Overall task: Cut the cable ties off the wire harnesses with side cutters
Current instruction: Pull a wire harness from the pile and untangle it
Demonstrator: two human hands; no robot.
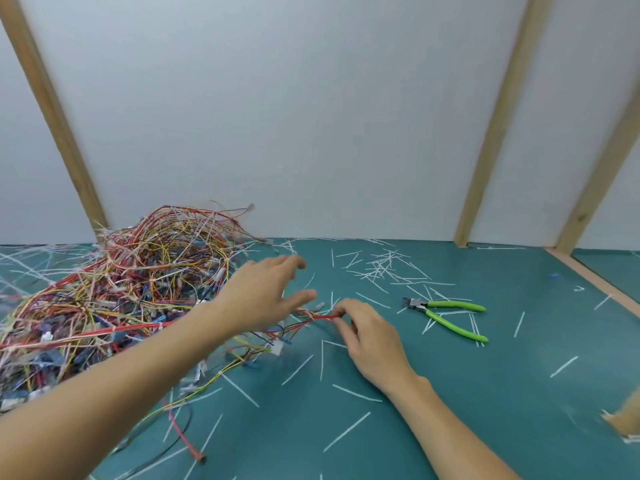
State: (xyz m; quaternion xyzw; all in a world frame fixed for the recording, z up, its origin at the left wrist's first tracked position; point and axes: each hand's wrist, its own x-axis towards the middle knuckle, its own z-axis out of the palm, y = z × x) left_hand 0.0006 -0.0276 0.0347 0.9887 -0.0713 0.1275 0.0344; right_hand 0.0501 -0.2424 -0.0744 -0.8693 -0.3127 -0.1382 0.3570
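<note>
A big tangled heap of wire harnesses [114, 292], red, yellow, blue and black with white cable ties, covers the left of the green mat [450, 393]. My right hand [372, 337] pinches a red wire bundle [322, 317] pulled out from the heap, beside a white tie on it. My left hand [266, 292] hovers over the heap's right edge, fingers spread and holding nothing. The side cutters [446, 315] with bright green handles lie on the mat to the right of my right hand, jaws pointing left, untouched.
Several cut white tie pieces [381, 268] litter the mat, thickest behind the cutters. A white wall with wooden battens [498, 123] rises at the back. A wooden strip [595, 282] borders the mat at the right. A loose red wire [183, 434] trails near the front.
</note>
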